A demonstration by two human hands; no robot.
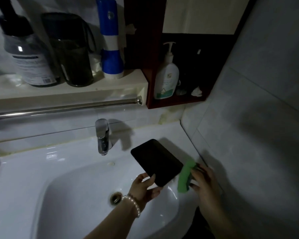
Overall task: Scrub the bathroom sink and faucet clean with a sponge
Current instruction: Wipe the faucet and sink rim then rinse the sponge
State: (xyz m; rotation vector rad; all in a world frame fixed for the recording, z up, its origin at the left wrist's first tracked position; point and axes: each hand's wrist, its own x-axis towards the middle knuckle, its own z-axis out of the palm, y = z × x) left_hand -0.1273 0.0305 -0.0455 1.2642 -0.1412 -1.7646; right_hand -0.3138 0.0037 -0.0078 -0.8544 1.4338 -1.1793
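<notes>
We are inspecting from the near edge outward; the left hand (143, 187), one pearl bracelet (134, 203) on its wrist, is gripping one flat black tray (156, 162) by its near corner, fingers curled round the edge and the tray tilted above the right side of the sink (41, 169); the right hand (204, 182) is pinching one green sponge (186, 177) upright on the sink's right rim, just beside the wall tiles.

We are judging the risks thus: the tray is being held by one corner only, so it could slip into the basin and chip it; the sponge is working close to the tray edge, so the two could be knocking together; the dim light could be leaving patches unscrubbed.

Moving farther, we are counting one drain (116, 198) in the basin floor, one chrome faucet (102, 135) behind it, not yet touched by the sponge, and one steel rail (67, 108) above; on the shelf (76, 89) two dark bottles (31, 54) and one blue-and-white torch (110, 47) are standing; in the red cabinet (148, 83) one white pump bottle (167, 75) is sitting.
</notes>
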